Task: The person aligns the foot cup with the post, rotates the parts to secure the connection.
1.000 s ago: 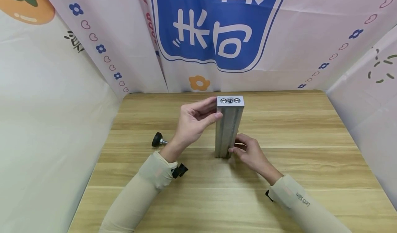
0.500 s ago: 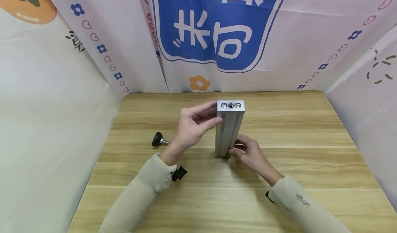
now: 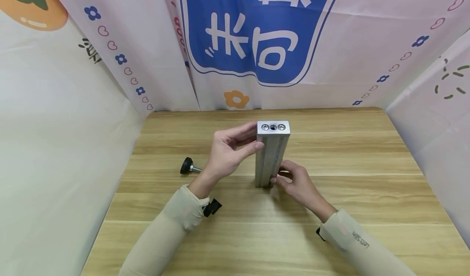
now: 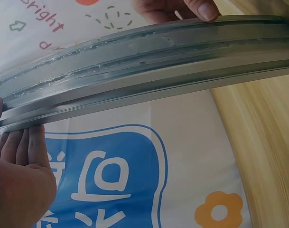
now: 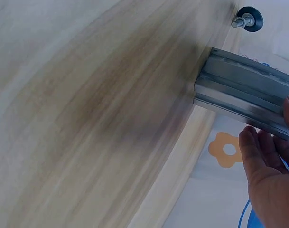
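Observation:
A silvery aluminium profile stands about upright on the wooden table, its end plate facing up with three holes in a row, the outer two filled by screws. Near its top, my left hand grips it from the left, thumb on the near face and fingers behind. My right hand pinches the profile low down on its right side. Long grooves run along the profile in the left wrist view. At the right wrist view's edge, the right hand has its thumb and fingers on opposite sides of the profile.
A black levelling foot with a threaded stud lies on the table, left of the profile and beside my left forearm. Behind the table hangs a printed cloth, and further cloth walls stand at both sides.
The profile's top end has come slightly toward me and down, with my left hand following it. My right hand and the profile's lower end have stayed nearly in place.

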Demonstrator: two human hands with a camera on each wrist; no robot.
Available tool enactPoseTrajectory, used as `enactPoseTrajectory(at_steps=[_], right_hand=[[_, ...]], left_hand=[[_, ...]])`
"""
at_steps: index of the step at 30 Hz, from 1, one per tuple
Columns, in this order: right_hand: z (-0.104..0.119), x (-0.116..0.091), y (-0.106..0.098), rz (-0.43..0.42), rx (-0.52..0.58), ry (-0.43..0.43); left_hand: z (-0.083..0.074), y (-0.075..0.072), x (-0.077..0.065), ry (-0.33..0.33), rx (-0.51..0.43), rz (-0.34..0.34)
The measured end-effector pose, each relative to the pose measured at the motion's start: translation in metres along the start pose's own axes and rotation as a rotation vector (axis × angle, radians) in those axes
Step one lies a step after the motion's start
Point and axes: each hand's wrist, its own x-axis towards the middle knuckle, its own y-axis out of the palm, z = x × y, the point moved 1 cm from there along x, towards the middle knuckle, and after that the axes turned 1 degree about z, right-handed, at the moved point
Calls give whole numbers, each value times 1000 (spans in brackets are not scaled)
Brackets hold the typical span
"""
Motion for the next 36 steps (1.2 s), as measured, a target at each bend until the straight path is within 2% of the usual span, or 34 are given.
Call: enactPoseTrajectory(at_steps=[8, 17, 27, 36], right_hand=[[15, -3, -10, -37, 22, -20], [35, -2, -20, -59, 46, -117], [53, 2, -32, -83, 79, -175], [79, 8, -41, -123, 107, -269]], left_hand=[[0, 1, -1, 3, -7, -1], [2, 0, -2, 11, 4, 0], [2, 0, -1, 19, 2, 5], [3, 0, -2, 13, -10, 5]])
